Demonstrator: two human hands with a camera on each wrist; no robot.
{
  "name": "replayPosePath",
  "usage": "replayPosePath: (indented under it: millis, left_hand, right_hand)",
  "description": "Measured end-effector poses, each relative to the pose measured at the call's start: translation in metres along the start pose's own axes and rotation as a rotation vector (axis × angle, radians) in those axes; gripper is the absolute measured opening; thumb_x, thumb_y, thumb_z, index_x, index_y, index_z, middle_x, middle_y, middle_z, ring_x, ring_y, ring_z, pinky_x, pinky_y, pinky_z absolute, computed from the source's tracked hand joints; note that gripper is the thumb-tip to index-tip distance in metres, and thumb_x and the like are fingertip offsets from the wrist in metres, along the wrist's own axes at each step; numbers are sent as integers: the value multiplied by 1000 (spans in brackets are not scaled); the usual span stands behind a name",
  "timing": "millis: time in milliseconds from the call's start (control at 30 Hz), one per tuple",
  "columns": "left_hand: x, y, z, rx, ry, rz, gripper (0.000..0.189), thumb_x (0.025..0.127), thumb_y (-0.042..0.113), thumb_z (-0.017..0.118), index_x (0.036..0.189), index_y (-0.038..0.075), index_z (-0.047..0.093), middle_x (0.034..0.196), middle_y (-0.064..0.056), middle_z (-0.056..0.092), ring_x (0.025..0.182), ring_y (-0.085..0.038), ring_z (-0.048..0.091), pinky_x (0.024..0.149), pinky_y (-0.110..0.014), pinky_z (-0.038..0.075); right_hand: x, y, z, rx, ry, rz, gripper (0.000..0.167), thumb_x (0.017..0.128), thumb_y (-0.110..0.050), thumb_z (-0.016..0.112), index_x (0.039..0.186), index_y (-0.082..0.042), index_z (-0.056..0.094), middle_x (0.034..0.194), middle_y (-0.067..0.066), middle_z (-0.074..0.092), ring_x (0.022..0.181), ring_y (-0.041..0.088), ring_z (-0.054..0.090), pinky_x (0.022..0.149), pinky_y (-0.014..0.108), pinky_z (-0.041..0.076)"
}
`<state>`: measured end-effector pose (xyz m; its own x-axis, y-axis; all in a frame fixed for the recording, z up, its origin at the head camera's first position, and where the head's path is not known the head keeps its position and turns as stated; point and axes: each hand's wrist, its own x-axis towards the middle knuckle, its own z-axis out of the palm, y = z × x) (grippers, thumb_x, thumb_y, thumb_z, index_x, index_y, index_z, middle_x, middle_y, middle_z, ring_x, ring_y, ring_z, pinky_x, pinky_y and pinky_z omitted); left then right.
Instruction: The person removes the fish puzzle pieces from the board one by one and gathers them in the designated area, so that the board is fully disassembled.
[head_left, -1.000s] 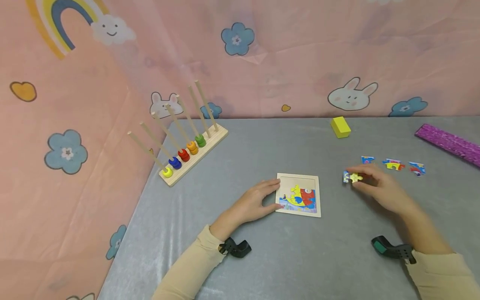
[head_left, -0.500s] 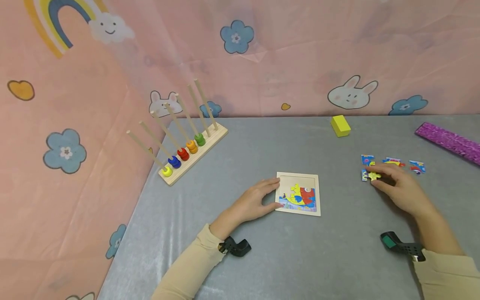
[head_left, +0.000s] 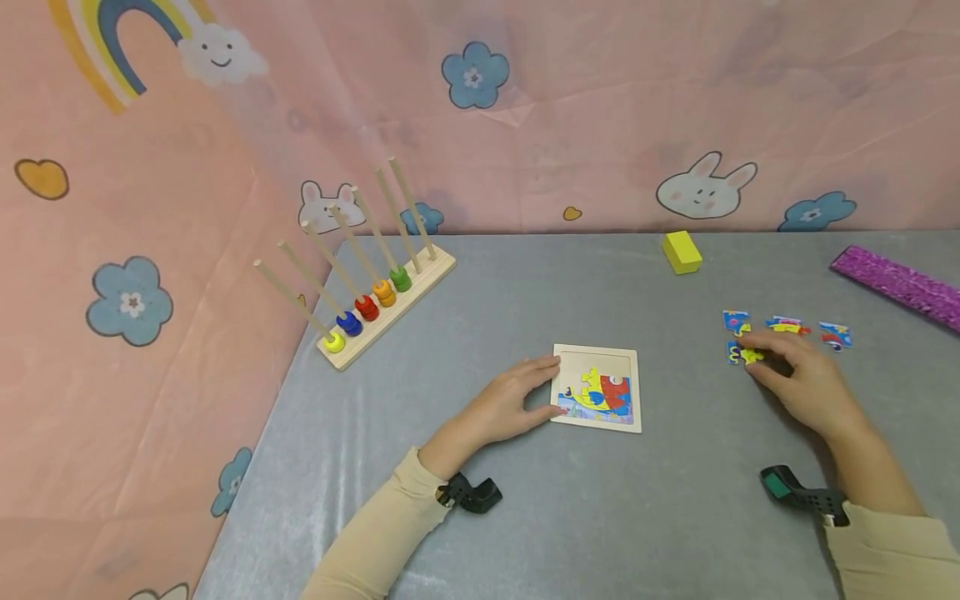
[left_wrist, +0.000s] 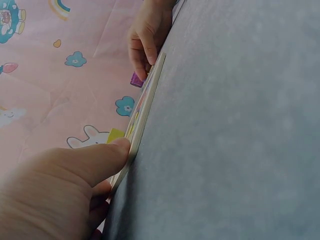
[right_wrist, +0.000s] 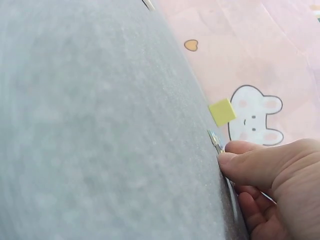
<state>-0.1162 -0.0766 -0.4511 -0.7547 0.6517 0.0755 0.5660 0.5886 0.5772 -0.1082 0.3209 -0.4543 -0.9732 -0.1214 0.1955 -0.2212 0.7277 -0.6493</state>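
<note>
My left hand rests at the left side of a square wooden puzzle board, its thumb and fingers spread along the rim. In the left wrist view the thumb lies on the board's edge. Inside the frame, a partly filled picture in yellow, red and blue covers the lower part. Over to the right, my right hand pinches a blue-and-yellow puzzle piece close to the table. Above that hand lie loose puzzle pieces: one blue, one yellow and red, one blue and red.
A wooden peg stand with coloured rings stands at the back left. At the back right are a yellow block and a purple glittery strip. Pink patterned cloth hangs behind the grey table.
My right hand has moved right with the puzzle piece, from beside the loose pieces to just below the leftmost one, then barely shifted. My left hand and the puzzle board have stayed put.
</note>
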Motion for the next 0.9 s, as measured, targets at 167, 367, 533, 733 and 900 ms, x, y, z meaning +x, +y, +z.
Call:
replayPosePath:
  millis: [167,367,533,733,900]
  left_hand:
    - [0,0,0,3,-1,-5,61,89,31,67,139,4,47,148,-4,42,138,-15,37,117,-29,24]
    - [1,1,0,-1,0,-6,60,89,30,67,139,3,47,148,-4,42,138,-16,37,117,-29,25]
    - [1,1,0,-8,-9,-19,61,89,30,67,140,4,46,148,-4,42,138,-16,36,117,-29,25]
    - [0,1,1,-6,-7,-20,61,89,31,67,140,5,46,148,-4,42,138,-16,36,117,-30,25]
    - [0,2,0,-15,-7,-23,61,88,31,67,140,6,46,148,-4,42,138,-16,36,117,-30,25]
  right_hand:
    - [2,1,0,23,16,-21,29,90,-8,63,118,-2,61,110,-44,36,104,-27,28,89,-1,21]
    - [4,-1,0,51,51,-8,32,87,-6,65,118,3,60,102,-40,40,95,-23,35,78,-7,25]
    - [4,-3,0,80,78,6,39,86,-7,66,121,8,57,102,-41,41,94,-25,37,79,-8,26]
    - [3,-12,-4,102,68,50,46,87,-11,67,127,6,53,105,-41,38,96,-29,36,78,-9,27]
    - [7,-31,-4,193,32,27,44,88,-7,66,127,8,52,108,-37,46,98,-26,43,81,-7,33]
